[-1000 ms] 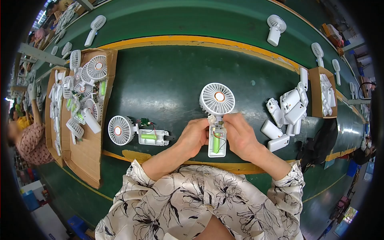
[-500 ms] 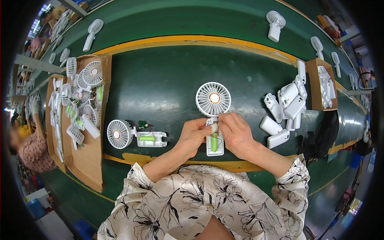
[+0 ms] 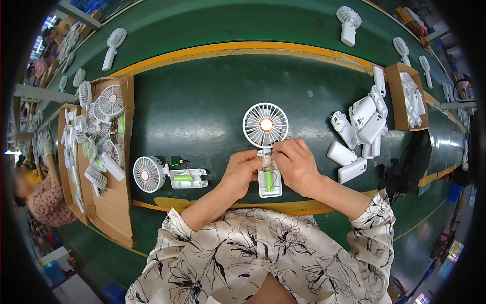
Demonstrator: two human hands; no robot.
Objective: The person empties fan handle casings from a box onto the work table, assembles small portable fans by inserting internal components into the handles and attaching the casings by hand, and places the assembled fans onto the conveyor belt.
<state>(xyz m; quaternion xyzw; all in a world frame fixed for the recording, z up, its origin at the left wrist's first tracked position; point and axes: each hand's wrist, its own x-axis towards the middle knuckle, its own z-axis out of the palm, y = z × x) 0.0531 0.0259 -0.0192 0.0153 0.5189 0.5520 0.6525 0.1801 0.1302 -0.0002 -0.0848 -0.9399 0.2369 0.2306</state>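
A white handheld fan (image 3: 265, 112) lies in front of me, its handle open to show a green battery (image 3: 269, 183) and thin wires. My left hand (image 3: 242, 171) is closed on the top of the handle from the left, thumb over its inside. From the right, my right hand (image 3: 297, 166) is closed at the handle's neck with fingers pinched together; anything small between them is hidden. Left of my hands lies a second open fan (image 3: 146, 174), with its own battery (image 3: 183, 178) and a green circuit board (image 3: 176, 160) on wires.
A cardboard box (image 3: 109, 213) on the left holds several fans and handle parts. White handle covers (image 3: 353, 171) are piled on the right, beside a smaller carton (image 3: 401, 121). Fans (image 3: 349, 25) lie on the green belt beyond the yellow edge. A person (image 3: 48, 200) is at far left.
The view has shifted slightly. Both hands stay at the fan's neck, with small finger movements, and the wires over the battery lie a little differently.
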